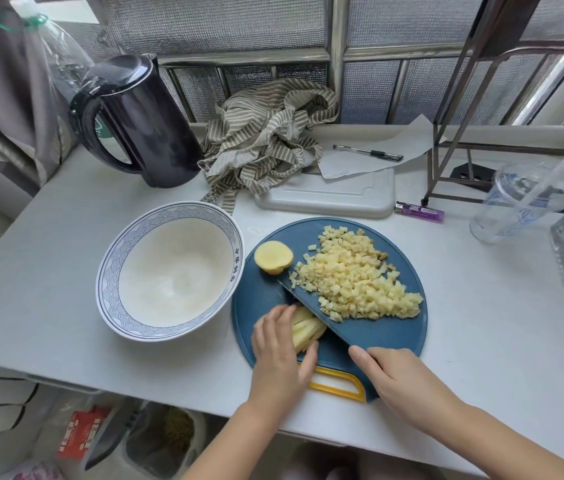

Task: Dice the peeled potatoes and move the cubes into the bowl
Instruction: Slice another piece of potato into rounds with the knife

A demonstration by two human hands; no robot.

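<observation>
- Blue-rimmed bowl just left of the round cutting board, no cubes in it yet.
- Pale potato cubes heaped on the board's right half; a peeled half potato at its left edge.
- The left hand curls over sliced potato; the right hand grips the knife, blade between slices and heap.
- Behind: kettle, striped cloth, plastic cup.

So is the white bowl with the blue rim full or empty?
Empty: the white blue-rimmed bowl is bare inside; the diced potato cubes lie on the round blue cutting board.
</observation>
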